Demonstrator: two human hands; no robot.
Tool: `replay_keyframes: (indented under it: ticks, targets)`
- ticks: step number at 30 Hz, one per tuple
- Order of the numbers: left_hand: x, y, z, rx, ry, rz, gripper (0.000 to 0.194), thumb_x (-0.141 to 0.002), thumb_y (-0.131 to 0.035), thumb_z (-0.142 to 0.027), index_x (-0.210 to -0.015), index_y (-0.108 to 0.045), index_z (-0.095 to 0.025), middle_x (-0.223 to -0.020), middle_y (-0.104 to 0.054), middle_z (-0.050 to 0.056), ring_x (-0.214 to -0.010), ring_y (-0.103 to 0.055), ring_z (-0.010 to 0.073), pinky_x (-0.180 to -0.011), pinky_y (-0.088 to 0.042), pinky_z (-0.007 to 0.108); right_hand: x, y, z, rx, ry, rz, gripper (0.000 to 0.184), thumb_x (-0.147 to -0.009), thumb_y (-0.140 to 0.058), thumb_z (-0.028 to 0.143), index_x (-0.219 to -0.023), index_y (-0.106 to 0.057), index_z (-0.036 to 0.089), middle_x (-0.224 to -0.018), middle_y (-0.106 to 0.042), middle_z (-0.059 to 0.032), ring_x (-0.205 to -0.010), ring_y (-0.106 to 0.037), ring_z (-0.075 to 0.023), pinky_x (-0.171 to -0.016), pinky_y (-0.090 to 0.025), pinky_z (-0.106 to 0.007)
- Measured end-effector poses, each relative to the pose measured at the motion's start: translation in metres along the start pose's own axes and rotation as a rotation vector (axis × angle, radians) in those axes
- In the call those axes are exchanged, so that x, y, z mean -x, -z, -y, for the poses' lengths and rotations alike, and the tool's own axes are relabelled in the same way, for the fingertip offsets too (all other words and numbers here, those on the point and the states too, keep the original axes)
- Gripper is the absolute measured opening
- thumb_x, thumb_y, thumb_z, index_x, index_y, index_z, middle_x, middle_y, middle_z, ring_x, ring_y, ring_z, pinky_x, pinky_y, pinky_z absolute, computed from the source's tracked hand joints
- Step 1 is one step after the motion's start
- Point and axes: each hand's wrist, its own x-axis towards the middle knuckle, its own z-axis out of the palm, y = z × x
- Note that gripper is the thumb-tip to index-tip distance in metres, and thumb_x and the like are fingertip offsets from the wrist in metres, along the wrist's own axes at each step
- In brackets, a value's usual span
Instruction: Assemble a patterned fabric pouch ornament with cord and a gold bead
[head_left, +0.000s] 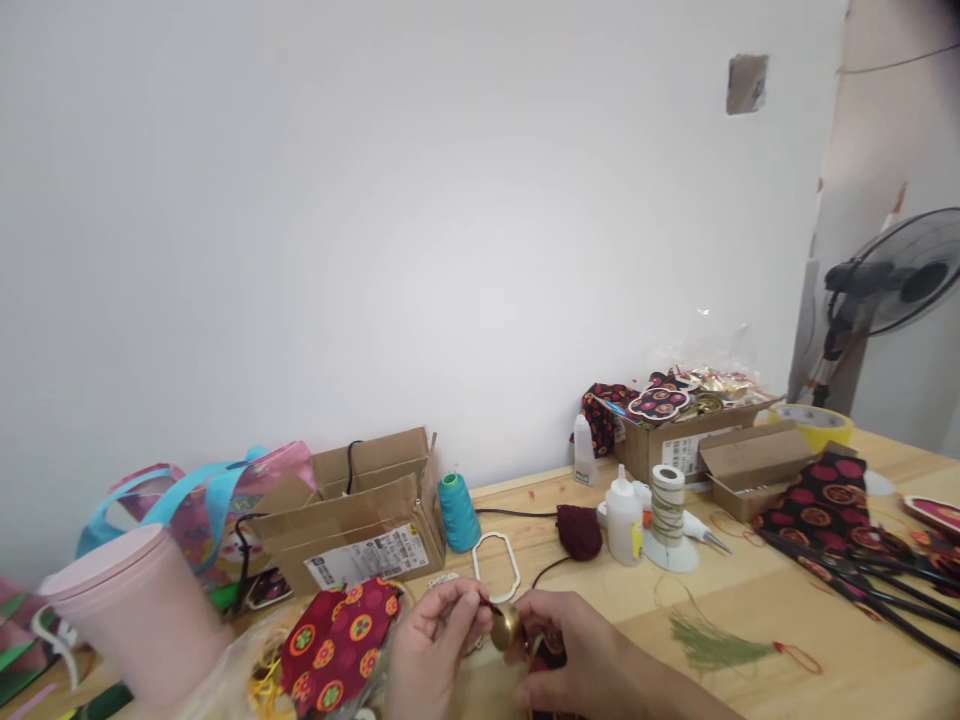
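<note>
Low in the picture, both of my hands meet over the wooden table [750, 610]. My left hand [431, 645] pinches a thin stick or needle-like piece whose tip points at a small round gold piece [505, 626]. Fingers of my right hand [574, 645] are closed round that gold piece and a dark bit under it. A red cloth with orange flower circles [337, 640] lies just left of my left hand. A white oval ring [496, 566] lies just beyond my hands.
A pink tub [135, 610] and an open cardboard box [360, 520] stand at left, with a teal thread cone [457, 512] beside them. Glue bottles [624, 518], a cord spool [667, 512], a green tassel [712, 645], boxes of patterned pieces [679, 420], dark sticks [862, 590] and a fan [892, 275] fill the right.
</note>
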Motion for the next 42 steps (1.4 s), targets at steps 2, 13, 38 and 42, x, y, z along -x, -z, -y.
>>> replay_keyframes:
  ticks: [2,13,38,42]
  targets:
    - [-0.002,0.002,-0.001,0.072,-0.017,-0.044,0.021,-0.048,-0.075,-0.026,-0.063,-0.064,-0.015,-0.059,-0.066,-0.002,-0.054,-0.059,0.0074,-0.055,-0.049,0.013,0.0,0.0,0.001,0.079,-0.009,0.027,0.021,-0.06,-0.056,0.009,-0.079,-0.061,0.017,-0.06,-0.054,0.0052,-0.052,-0.043,-0.0068,-0.047,-0.033,-0.015]
    - [-0.009,0.017,-0.016,-0.213,-0.101,-0.068,0.027,-0.044,-0.075,-0.03,-0.062,-0.066,-0.012,-0.055,-0.067,0.0,-0.048,-0.058,0.009,-0.05,-0.049,0.014,0.0,0.027,0.015,0.458,0.152,0.019,0.024,-0.072,-0.047,0.014,-0.048,-0.049,0.014,-0.046,-0.033,0.0075,-0.046,-0.031,-0.0056,-0.045,-0.024,-0.017]
    - [-0.002,0.005,-0.004,0.118,0.009,-0.086,0.016,-0.053,-0.073,-0.018,-0.064,-0.063,-0.012,-0.06,-0.063,0.0,-0.054,-0.058,0.0073,-0.055,-0.05,0.013,0.004,0.026,0.026,0.761,0.38,-0.053,0.028,-0.081,-0.039,0.021,-0.056,-0.052,0.018,-0.055,-0.055,-0.0002,-0.059,-0.046,-0.0123,-0.063,-0.029,-0.025]
    - [-0.002,0.004,-0.005,0.139,-0.009,-0.054,0.019,-0.052,-0.074,-0.021,-0.065,-0.063,-0.013,-0.06,-0.064,-0.001,-0.055,-0.058,0.0068,-0.056,-0.05,0.013,0.004,0.027,0.026,0.7,0.249,-0.097,0.028,-0.081,-0.039,0.024,-0.06,-0.056,0.018,-0.06,-0.058,-0.0009,-0.062,-0.05,-0.0126,-0.061,-0.031,-0.023]
